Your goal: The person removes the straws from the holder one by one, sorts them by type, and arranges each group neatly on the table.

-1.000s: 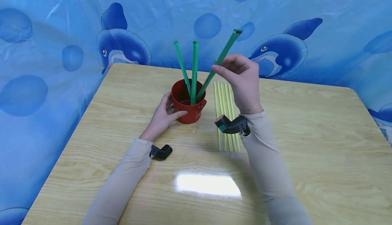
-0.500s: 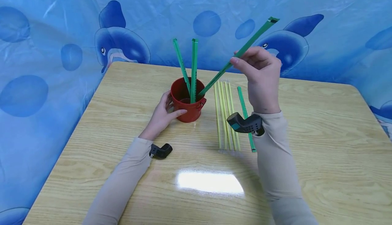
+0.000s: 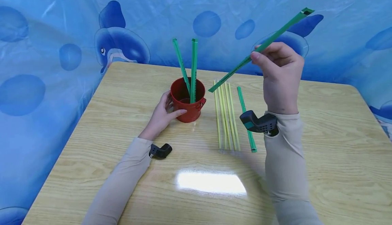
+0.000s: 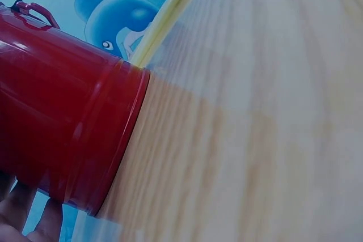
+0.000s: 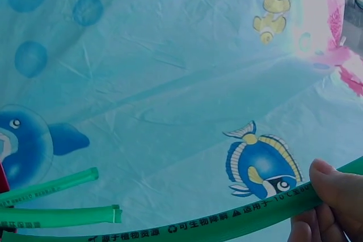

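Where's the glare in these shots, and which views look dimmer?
Head view: brighter, white glare patch on the tabletop; left wrist view: dimmer, faint highlights on the red bucket; right wrist view: dim, backdrop washed out at upper right.

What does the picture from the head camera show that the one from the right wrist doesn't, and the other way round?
Only the head view: the left hand holding the bucket, the yellow sticks, a loose green stick and the table.

Only the right wrist view: a striped blue-and-yellow fish and a clownfish on the backdrop.

Both: the right hand pinching a green stick, two sticks in the bucket (just a sliver of it from the wrist), and the blue backdrop.
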`<state>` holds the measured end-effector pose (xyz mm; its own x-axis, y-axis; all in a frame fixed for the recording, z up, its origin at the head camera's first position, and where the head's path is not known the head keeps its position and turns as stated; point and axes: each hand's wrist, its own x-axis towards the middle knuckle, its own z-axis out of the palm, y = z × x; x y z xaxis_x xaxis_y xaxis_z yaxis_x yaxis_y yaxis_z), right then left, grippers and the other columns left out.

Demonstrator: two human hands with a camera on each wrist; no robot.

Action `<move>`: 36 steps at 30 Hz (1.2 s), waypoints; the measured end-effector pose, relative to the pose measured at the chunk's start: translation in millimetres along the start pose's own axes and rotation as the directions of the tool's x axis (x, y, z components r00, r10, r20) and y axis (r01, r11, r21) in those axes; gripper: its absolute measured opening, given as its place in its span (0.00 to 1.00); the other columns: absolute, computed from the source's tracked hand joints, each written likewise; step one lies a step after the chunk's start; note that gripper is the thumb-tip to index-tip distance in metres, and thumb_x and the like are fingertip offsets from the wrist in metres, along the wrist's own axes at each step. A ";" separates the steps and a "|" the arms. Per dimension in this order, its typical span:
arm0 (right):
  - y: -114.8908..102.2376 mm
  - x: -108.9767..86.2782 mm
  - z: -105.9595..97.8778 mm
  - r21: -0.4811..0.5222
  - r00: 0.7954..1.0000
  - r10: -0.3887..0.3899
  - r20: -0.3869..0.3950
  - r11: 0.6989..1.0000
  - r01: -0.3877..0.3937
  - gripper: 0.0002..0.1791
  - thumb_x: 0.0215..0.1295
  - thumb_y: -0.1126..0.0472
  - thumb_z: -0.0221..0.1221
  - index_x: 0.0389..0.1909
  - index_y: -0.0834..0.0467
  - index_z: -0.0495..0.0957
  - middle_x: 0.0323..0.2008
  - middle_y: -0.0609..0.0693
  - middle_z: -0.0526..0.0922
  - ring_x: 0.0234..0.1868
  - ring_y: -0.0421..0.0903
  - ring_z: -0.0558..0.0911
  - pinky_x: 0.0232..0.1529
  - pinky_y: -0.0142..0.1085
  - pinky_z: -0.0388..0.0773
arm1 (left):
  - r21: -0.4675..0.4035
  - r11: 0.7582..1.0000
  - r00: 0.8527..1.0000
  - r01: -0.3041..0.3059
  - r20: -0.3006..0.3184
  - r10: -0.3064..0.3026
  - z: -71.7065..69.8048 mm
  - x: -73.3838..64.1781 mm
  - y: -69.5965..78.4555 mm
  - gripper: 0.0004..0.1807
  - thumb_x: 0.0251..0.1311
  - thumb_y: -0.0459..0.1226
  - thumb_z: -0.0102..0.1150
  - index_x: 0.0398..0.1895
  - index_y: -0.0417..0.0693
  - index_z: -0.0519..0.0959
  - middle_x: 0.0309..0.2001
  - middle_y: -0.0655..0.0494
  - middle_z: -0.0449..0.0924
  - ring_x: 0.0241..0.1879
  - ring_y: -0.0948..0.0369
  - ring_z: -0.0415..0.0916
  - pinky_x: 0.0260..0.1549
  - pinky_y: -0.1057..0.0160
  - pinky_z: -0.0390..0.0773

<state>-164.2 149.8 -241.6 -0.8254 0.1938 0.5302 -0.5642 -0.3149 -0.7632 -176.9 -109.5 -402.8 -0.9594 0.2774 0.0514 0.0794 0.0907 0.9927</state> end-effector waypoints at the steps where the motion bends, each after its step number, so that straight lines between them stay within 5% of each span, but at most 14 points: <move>1: -1.1 0.3 -1.5 0.001 1.000 -0.001 -0.006 1.000 0.001 0.03 0.51 0.81 0.61 0.28 0.75 0.78 0.27 0.57 0.83 0.30 0.49 0.79 0.40 0.39 0.78 | 0.000 1.000 1.000 0.000 0.001 0.000 0.1 -0.1 0.1 0.42 0.58 0.33 0.63 0.72 0.46 0.51 0.70 0.52 0.56 0.69 0.58 0.53 0.65 0.58 0.59; 8: -5.8 -0.1 -8.6 0.048 0.999 0.027 -0.022 0.999 -0.026 0.04 0.50 0.80 0.63 0.28 0.75 0.78 0.27 0.59 0.83 0.34 0.51 0.80 0.41 0.39 0.78 | -0.005 1.000 1.000 0.009 -0.002 -0.009 0.6 -1.3 -0.5 0.42 0.58 0.34 0.64 0.72 0.49 0.51 0.70 0.54 0.56 0.69 0.59 0.53 0.65 0.58 0.59; 25: -7.2 -7.3 -44.2 -0.139 0.999 -0.006 -0.052 0.990 -0.001 0.09 0.52 0.75 0.66 0.31 0.78 0.77 0.25 0.56 0.82 0.29 0.48 0.80 0.37 0.36 0.80 | -0.020 1.000 1.000 -0.010 0.012 0.010 0.2 0.8 -2.1 0.42 0.59 0.35 0.63 0.72 0.48 0.51 0.69 0.54 0.57 0.69 0.59 0.54 0.65 0.59 0.60; 36: -11.6 -16.6 -69.2 -0.175 0.990 0.134 -0.043 0.975 -0.140 0.06 0.55 0.77 0.62 0.34 0.75 0.80 0.26 0.57 0.83 0.26 0.47 0.79 0.38 0.35 0.79 | -0.015 1.000 1.000 0.002 0.011 -0.002 -0.3 -0.1 -0.4 0.42 0.59 0.35 0.63 0.72 0.48 0.50 0.69 0.54 0.57 0.69 0.59 0.53 0.65 0.59 0.59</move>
<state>-145.3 214.5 -267.1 -0.8936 0.1898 0.4067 -0.4381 -0.1715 -0.8824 -176.9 -109.9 -403.2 -0.9565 0.2875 0.0486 0.0735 0.0766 0.9943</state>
